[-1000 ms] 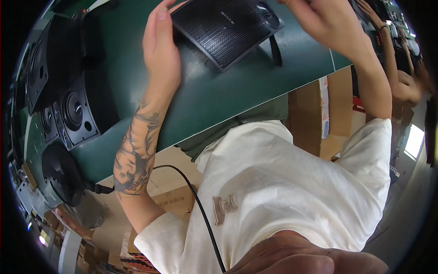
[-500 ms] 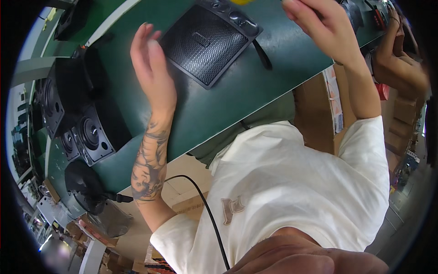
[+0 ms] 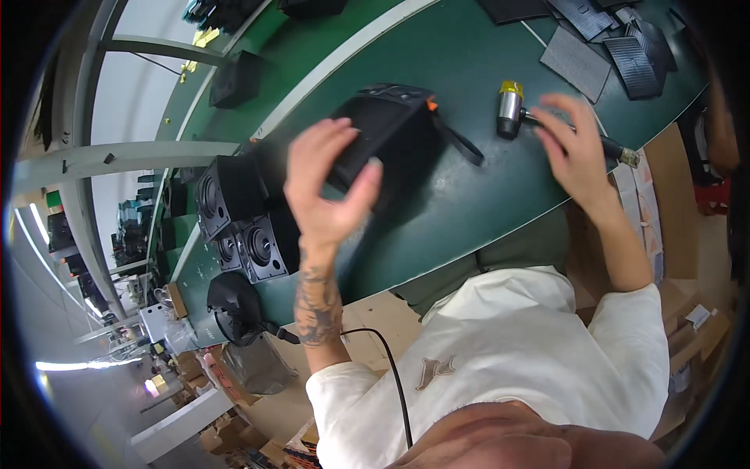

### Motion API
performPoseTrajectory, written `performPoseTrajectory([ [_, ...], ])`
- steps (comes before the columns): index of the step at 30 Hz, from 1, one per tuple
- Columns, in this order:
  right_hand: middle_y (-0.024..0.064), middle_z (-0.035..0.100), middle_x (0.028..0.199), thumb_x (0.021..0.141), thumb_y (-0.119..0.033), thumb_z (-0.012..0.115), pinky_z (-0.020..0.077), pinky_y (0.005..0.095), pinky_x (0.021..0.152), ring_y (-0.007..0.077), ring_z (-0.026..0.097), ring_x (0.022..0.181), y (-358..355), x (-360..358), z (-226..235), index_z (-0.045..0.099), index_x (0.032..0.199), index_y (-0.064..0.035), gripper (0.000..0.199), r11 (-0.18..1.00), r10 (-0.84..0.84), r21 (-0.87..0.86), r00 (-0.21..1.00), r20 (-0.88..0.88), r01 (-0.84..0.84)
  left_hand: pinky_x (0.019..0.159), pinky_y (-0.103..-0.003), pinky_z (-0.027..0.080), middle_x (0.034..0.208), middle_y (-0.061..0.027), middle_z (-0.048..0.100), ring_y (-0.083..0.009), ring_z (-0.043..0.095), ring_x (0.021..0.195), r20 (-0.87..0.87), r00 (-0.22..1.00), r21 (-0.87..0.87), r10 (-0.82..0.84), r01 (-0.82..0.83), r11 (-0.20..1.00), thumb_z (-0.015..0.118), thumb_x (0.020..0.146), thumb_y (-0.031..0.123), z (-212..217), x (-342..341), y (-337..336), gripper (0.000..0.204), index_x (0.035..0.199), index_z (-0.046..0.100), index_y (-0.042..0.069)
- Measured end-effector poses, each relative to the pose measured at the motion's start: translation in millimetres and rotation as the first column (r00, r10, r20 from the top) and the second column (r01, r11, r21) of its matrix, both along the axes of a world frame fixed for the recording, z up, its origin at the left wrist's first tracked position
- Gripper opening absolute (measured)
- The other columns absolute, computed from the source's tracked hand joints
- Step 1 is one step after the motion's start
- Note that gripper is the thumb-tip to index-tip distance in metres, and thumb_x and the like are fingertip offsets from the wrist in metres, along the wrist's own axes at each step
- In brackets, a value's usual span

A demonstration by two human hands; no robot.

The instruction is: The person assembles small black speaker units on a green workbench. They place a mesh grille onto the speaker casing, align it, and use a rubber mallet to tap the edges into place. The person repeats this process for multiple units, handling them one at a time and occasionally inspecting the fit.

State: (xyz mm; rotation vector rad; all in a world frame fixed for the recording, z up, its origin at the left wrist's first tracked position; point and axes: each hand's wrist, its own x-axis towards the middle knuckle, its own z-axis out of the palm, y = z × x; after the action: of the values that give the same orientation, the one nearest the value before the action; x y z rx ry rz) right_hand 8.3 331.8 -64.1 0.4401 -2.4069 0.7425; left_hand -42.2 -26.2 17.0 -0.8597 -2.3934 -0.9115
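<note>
A black speaker (image 3: 426, 152) with a dark grille and a strap on its right side is on the green workbench, looking tilted. My left hand (image 3: 322, 184) is at its left side, thumb and fingers spread. Fingertips overlap the grille, though whether they touch I cannot tell. To the right, a mallet (image 3: 511, 109) with a metal head, one yellow face and one black face lies on the bench. Above its dark handle is my right hand (image 3: 576, 148), fingers apart and not wrapped around it; part of the handle is hidden behind the hand.
Several black speakers (image 3: 262, 246) stand at the left of the bench (image 3: 437, 242), near a black bag-like item (image 3: 234, 305). Loose black grille panels (image 3: 576, 62) lie at the far right. A pale rail (image 3: 344, 55) runs behind. Cartons (image 3: 676, 211) stand at the right.
The view has shifted. My right hand, earlier raised with the yellow-faced mallet, has opened, and the mallet lies on the bench. The speaker looks more tilted, and my left hand now overlaps it.
</note>
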Motion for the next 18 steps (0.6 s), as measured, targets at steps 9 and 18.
performPoseTrajectory([
  [9,0.0155,0.069,0.107,0.087,0.009,0.069,0.0537,0.0315,0.081,0.0260,0.068,0.094,-6,30,-23,0.071,0.106,0.0030,0.020,0.838,0.203,-0.532,0.974,0.101,-0.120,0.118,-0.040,0.037,0.149,-0.0193,0.053,-0.0362,0.050,0.138,0.158,0.987,-0.603,0.020,0.081,0.794,0.078,0.087,0.048,48,-80,-4,0.085,0.154,0.045,0.008],
  [18,0.0127,0.071,0.090,0.083,0.009,0.071,0.0536,0.0331,0.068,0.0262,0.068,0.075,-3,20,-15,0.072,0.101,0.0023,0.019,0.787,0.338,-0.582,0.932,0.131,-0.204,0.103,-0.033,0.045,0.123,-0.0099,0.064,-0.0205,0.059,0.112,0.283,0.925,-0.502,0.254,-0.083,0.861,0.091,0.077,0.040,63,-191,-51,0.094,0.155,0.049,0.010],
])
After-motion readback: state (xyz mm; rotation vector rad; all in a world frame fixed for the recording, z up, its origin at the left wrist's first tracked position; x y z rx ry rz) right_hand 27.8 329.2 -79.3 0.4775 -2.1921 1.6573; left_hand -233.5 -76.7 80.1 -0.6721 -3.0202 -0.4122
